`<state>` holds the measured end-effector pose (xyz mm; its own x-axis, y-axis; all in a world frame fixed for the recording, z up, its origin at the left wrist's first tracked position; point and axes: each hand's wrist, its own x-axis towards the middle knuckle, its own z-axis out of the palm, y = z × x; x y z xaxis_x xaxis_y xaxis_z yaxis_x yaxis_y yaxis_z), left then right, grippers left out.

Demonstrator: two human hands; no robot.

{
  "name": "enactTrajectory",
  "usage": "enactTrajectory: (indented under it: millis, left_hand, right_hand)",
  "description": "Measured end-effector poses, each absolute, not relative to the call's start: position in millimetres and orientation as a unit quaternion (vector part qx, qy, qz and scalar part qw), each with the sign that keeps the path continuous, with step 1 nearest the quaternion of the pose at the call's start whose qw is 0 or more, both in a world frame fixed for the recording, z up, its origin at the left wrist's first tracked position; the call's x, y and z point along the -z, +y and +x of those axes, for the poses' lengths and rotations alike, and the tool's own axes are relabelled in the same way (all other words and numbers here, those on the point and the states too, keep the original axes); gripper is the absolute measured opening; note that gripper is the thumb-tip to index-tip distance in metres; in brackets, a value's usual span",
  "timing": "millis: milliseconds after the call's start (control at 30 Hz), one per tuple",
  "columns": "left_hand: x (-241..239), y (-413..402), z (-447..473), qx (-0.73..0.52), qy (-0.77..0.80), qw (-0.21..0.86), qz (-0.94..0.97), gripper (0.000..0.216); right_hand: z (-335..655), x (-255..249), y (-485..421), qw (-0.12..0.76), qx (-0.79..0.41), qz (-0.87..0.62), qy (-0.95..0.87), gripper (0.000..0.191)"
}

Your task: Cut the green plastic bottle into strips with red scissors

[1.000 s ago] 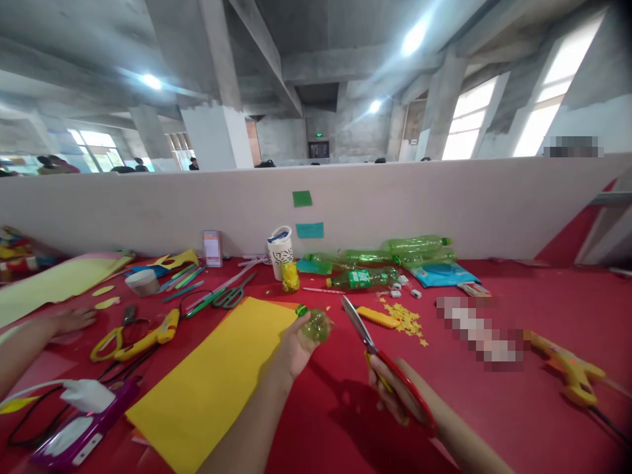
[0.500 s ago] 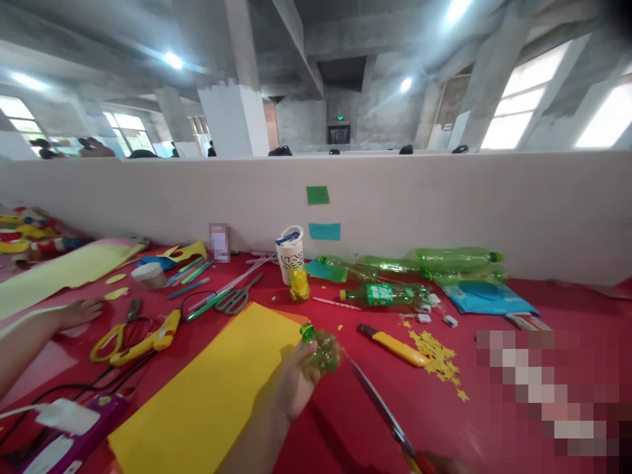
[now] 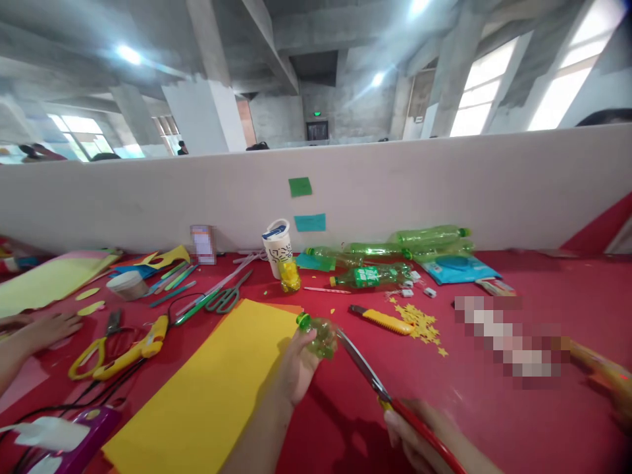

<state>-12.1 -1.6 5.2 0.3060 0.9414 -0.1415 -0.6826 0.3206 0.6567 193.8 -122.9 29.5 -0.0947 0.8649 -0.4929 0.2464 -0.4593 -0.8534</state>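
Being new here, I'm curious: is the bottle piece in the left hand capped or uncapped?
Capped: a green cap sits on the end of the bottle piece in the left hand.

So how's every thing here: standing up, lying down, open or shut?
Bottle piece: cap on, in the left hand
Red scissors: blades close together, in the right hand
Labelled bottle: on its side, cap on
White cup: standing up
Yellow knife: lying down
Yellow paper: lying flat
Phone: propped upright, screen blurred
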Motion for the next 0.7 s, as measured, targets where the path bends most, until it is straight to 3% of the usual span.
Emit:
enactTrajectory:
  millis: [233,700]
  left_hand:
    - [-2,3,-13,-0.527,0.265,0.763,0.265,0.014]
    - [-7,0,-10,-0.535,0.245,0.768,0.252,0.016]
  right_hand:
    - [193,-19,-112,0.262,-0.6,-0.545,-0.524,0.052]
    - [196,-32,-107,0.237,-0.551,-0.567,-0.564,0.052]
